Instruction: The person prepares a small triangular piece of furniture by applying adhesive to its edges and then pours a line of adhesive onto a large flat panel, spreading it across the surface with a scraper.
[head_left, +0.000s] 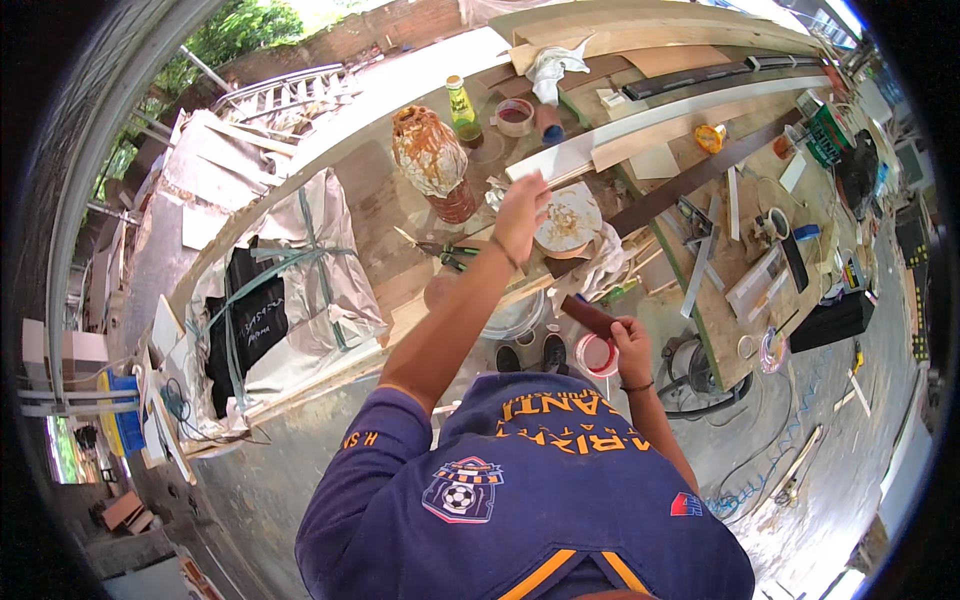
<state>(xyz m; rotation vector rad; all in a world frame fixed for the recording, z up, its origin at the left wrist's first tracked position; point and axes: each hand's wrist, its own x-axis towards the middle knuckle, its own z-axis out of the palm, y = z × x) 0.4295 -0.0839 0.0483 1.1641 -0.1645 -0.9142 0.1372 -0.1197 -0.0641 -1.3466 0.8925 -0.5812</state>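
My left hand (pixel 522 215) reaches out over the workbench, beside a round, stained white lid or tub top (pixel 568 220) and near the end of a white plank (pixel 585 148). Its fingers look slightly blurred and partly apart, and I see nothing in them. Closer to my body, my right hand (pixel 632 350) grips a dark brown strip (pixel 588 316) by one end. Below that strip is an open tub with red-brown contents (pixel 598 354). Pliers with dark and green handles (pixel 445 250) lie left of my left forearm.
A plastic-covered rusty-brown container (pixel 430 160), a yellow-green bottle (pixel 461 105) and a tape roll (pixel 514 117) stand farther back. A wrapped bundle (pixel 325 240) lies at left. Boards, tools and cans crowd the right bench; a vacuum-like machine (pixel 692 365) and hoses sit below it.
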